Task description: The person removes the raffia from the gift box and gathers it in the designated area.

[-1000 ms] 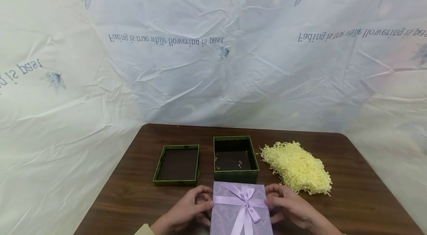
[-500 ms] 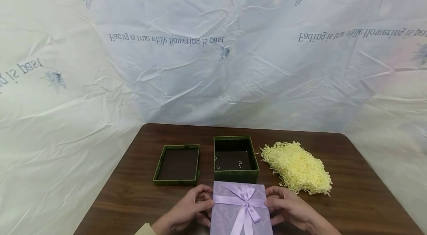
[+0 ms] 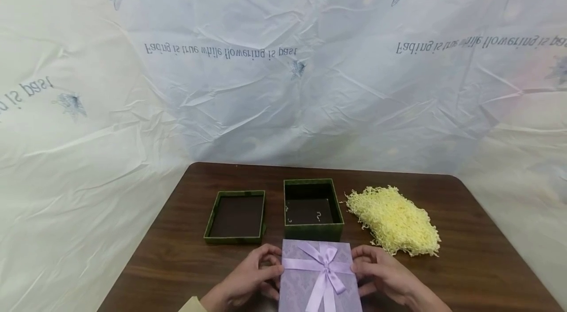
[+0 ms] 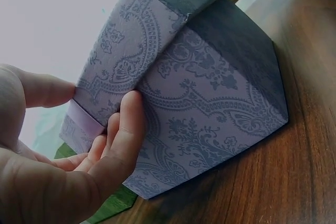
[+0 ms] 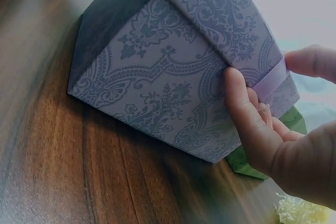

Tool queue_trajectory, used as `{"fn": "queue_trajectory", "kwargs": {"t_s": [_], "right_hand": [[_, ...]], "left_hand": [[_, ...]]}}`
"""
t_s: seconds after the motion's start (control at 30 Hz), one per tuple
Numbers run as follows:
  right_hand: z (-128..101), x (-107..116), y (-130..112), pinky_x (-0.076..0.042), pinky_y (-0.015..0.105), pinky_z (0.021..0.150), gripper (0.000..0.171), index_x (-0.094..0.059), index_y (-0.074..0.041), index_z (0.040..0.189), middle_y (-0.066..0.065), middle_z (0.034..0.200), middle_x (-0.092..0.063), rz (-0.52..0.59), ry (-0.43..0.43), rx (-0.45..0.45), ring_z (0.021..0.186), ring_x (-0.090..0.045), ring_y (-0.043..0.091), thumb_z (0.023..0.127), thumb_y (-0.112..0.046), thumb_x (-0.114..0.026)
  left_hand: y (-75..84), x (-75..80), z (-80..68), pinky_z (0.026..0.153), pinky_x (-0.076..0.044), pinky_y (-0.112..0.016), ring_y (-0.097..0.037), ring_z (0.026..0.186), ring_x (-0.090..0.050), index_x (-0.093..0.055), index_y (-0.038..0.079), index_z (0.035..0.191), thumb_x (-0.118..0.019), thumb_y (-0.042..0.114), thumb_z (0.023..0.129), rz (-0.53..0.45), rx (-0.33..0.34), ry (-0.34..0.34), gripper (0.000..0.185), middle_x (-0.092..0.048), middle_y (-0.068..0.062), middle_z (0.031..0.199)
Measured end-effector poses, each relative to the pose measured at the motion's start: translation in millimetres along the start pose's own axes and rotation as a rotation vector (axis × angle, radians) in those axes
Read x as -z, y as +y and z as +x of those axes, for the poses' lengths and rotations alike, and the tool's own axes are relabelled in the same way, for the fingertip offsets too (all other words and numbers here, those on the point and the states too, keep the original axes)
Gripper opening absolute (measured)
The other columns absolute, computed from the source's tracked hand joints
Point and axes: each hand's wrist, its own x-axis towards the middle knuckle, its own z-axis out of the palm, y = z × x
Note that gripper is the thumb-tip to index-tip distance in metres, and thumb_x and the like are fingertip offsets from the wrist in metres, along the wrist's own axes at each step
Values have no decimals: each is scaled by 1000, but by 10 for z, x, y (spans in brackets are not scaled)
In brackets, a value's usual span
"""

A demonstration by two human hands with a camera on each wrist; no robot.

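Observation:
A lavender gift box [image 3: 301,290] with a damask pattern stands at the table's near edge, partly out of the head view. A satin ribbon with a bow [image 3: 327,268] crosses its lid [image 4: 123,40], which sits on the taller base [image 4: 205,124]. My left hand [image 3: 252,275] holds the lid's left side, thumb at the top edge and fingertips at the lower edge. Opposite, my right hand [image 3: 387,275] grips the lid's right side in the same way. A pale paper shred [image 5: 266,115] shows by the right fingers.
Behind the gift box stands an open green box [image 3: 313,231] with a few shreds inside. To its left lies a green lid [image 3: 235,241], inside up. A heap of yellow shredded paper [image 3: 394,221] lies right on the brown table [image 3: 159,263]. White sheeting [image 3: 248,105] hangs around it.

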Motion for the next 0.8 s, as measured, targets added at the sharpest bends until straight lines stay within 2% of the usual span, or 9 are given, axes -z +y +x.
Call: {"fn": "queue_trajectory", "kwargs": {"t_s": [0.8], "right_hand": [[-15,-40,-65,-60,44,74,24,-46,5,119,10,105,-64,-35,1,7,90,-67,23,97,-5,-49]], "left_hand": [[29,-45,-45,57,-59,-30,-18,75,-62,-39,-6,129,-63,11,94,9,-3,6,47,-55,-8,94]]}}
